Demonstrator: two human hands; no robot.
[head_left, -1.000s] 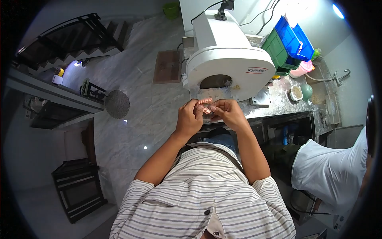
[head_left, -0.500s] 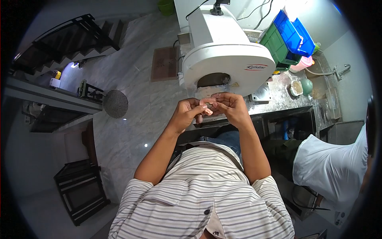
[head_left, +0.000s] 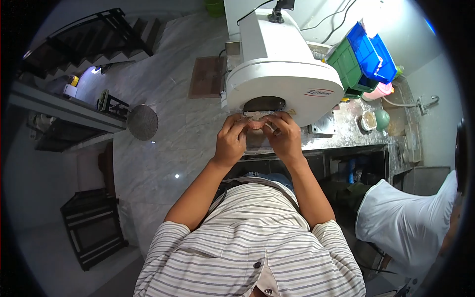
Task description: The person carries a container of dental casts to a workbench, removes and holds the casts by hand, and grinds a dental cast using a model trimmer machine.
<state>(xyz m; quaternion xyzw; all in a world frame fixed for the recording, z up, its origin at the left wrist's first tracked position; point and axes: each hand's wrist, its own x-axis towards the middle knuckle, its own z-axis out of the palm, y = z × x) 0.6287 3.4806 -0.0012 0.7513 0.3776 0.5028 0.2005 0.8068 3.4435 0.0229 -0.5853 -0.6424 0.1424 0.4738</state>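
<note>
Between my two hands is a small pink, curved piece that looks like a denture (head_left: 256,125). My left hand (head_left: 230,141) grips its left end between thumb and fingers. On the other end, the fingers of my right hand (head_left: 285,137) are closed in the same way. Both hands are at the dark opening (head_left: 265,104) of a white rounded machine (head_left: 292,81), over its pale, dusty ledge. Fingers cover much of the piece, and whether it touches the machine I cannot tell.
Right of the machine, a metal plate (head_left: 324,124), a white bowl (head_left: 367,121) and a green round object (head_left: 381,120) sit on the dusty counter. Blue bins (head_left: 371,54) and green bins (head_left: 347,67) stand behind. A person in a white shirt (head_left: 403,218) is close on my right.
Both hands have moved forward with the pink piece, from in front of the machine up to its opening. The piece now sits with its curve toward me.
</note>
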